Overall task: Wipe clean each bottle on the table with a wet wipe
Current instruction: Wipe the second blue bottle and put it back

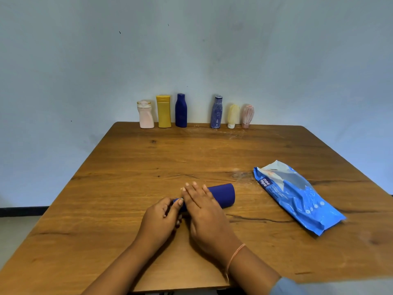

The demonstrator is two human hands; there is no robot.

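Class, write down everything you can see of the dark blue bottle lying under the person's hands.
The dark blue bottle lies on its side on the wooden table, near the front middle, flat base pointing right and narrow cap end pointing left. It looks like matte plastic, plain, with no label visible. The left hand grips the cap end; the right hand lies flat over its middle, fingers straight, hiding that part. Only the wide base end shows clearly.

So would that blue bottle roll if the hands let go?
Probably: the blue bottle looks round and lies on its side on the table. Its narrower cap end would likely curve the roll. The left hand gripping that end and the right hand flat on top steady it.
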